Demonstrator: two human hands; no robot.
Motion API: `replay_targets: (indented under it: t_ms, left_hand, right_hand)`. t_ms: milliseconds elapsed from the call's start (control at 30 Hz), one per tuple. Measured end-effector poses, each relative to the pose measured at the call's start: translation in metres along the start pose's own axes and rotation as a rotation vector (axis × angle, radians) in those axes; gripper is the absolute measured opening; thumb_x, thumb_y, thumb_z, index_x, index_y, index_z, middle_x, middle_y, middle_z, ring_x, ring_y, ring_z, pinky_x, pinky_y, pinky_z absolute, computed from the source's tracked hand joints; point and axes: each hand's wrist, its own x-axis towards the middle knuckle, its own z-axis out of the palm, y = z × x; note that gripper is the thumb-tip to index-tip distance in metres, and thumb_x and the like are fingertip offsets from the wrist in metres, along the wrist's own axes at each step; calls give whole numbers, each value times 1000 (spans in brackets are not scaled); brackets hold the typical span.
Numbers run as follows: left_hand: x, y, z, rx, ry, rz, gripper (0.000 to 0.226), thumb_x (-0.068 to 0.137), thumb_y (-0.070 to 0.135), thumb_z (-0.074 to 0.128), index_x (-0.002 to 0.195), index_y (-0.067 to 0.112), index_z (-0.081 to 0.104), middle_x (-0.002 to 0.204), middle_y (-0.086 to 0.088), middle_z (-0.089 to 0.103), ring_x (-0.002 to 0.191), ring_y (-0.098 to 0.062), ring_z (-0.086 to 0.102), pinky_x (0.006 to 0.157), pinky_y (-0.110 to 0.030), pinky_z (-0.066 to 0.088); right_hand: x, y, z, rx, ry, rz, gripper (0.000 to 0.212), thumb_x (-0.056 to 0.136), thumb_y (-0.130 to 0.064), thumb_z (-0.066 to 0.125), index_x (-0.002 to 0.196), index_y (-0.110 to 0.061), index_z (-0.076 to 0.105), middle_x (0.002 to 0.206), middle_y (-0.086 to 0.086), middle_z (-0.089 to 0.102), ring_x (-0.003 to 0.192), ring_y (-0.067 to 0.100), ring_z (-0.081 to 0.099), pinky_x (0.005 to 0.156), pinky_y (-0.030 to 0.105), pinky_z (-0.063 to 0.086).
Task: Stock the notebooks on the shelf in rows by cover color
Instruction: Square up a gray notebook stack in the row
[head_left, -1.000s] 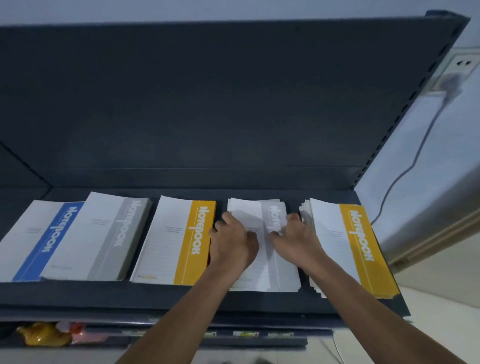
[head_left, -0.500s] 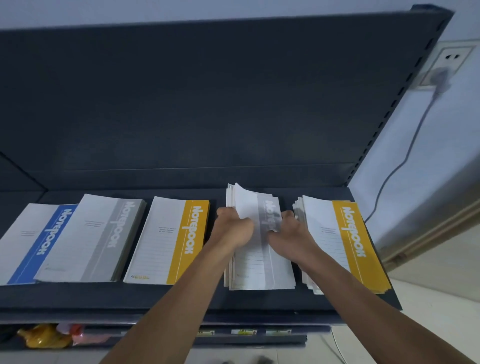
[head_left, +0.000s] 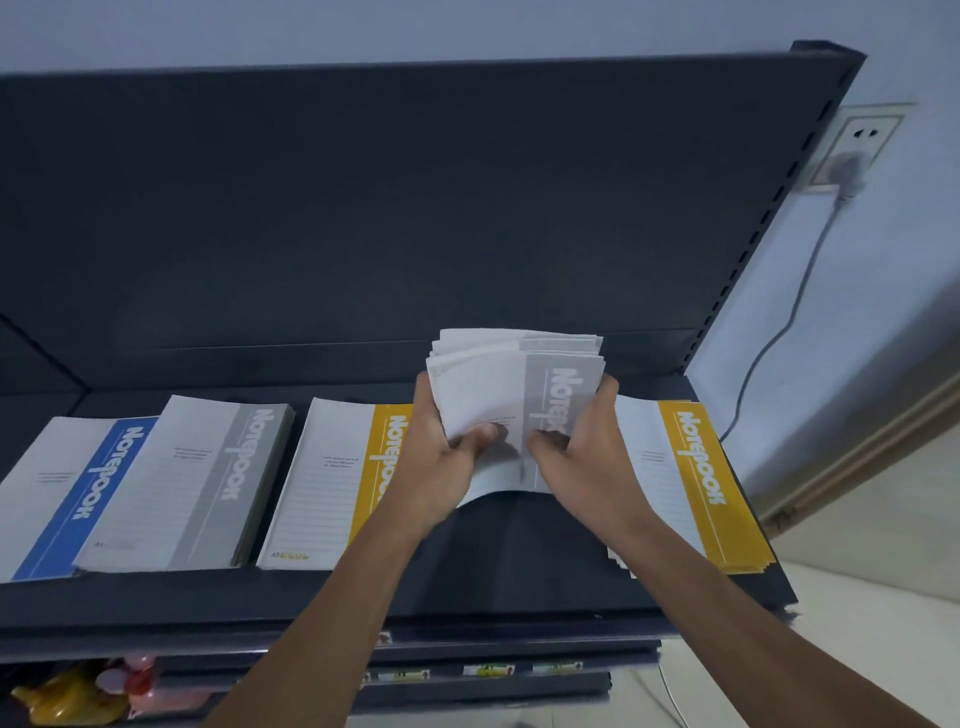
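Both hands' fingers (head_left: 480, 434) clamp grey notebooks (head_left: 514, 395).

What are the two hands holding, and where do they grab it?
Both hands, left hand and right hand, hold a stack of grey notebooks by its long side edges, thumbs on the cover, lifted off the shelf.

Wall (head_left: 467, 26): pale blue-grey, plain. White socket plate (head_left: 862, 143) mounted at upper right, one plug (head_left: 848, 174) inserted in its lower part. Grey cable (head_left: 779, 332) hangs from the plug and curves down the wall. Beige trim (head_left: 857, 467) runs diagonally at right, above a pale floor (head_left: 857, 597). Yellow and pink items (head_left: 78, 691), blurred, lie at lower left.
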Motion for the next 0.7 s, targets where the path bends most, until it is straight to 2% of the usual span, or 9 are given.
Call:
replay_targets:
  t_ms: [133, 200, 367, 467, 533, 633, 700]
  left_hand:
    - [-3, 1, -8, -16, -36, 28, 74, 86, 10, 77, 144, 31, 36, 124, 18, 62, 120, -4, 59, 101, -33, 52]
    - [-5, 3, -9, -52, -36, 47, 81, 84, 7, 78, 148, 29, 35, 126, 14, 64, 122, -8, 59, 102, -33, 50]
    - [-10, -7, -4, -105, -28, 7, 75, 74, 24, 74, 141, 28, 41, 123, 12, 64, 118, -8, 60, 100, -35, 51]
    - [-13, -17, 0, -79, 33, -6, 57, 90, 20, 71, 138, 27, 41, 125, 14, 58, 115, -1, 58, 95, -26, 51]
    - [-12, -24, 3, 28, 93, 44, 51, 96, 24, 66, 139, 27, 39, 127, 17, 54, 117, 4, 54, 93, -19, 50]
    - [-10, -32, 8, 207, 200, 123, 54, 94, 41, 64, 140, 25, 41, 131, 11, 50, 121, -3, 49, 93, -14, 47]
    - [-10, -32, 12, 314, 240, 134, 59, 93, 50, 62, 142, 24, 42, 131, 9, 48, 118, -1, 45, 86, -3, 41]
  right_hand:
    - [-11, 3, 4, 33, -1, -34, 60, 83, -11, 71, 127, -32, 34, 113, -13, 58, 104, 4, 61, 80, 26, 57]
    - [-13, 4, 5, 40, 23, -50, 65, 83, -10, 72, 132, -33, 36, 114, -17, 58, 105, 0, 60, 80, 24, 56]
    - [-16, 4, 8, 56, 43, -35, 65, 83, -5, 71, 131, -34, 38, 110, -20, 59, 100, -11, 57, 75, 17, 52]
    - [-20, 5, 10, 40, 50, -38, 59, 85, -3, 70, 130, -27, 41, 108, -21, 59, 97, -18, 55, 74, 7, 49]
    - [-22, 6, 12, 22, 58, -41, 58, 87, -2, 67, 132, -27, 40, 109, -24, 58, 100, -17, 54, 76, 10, 52]
    - [-26, 8, 12, -38, 75, -54, 47, 93, -2, 60, 129, -25, 40, 102, -28, 52, 95, -25, 50, 68, 3, 47]
    - [-26, 10, 11, -66, 83, -50, 45, 96, -4, 59, 127, -29, 38, 103, -28, 51, 93, -19, 54, 66, 3, 47]
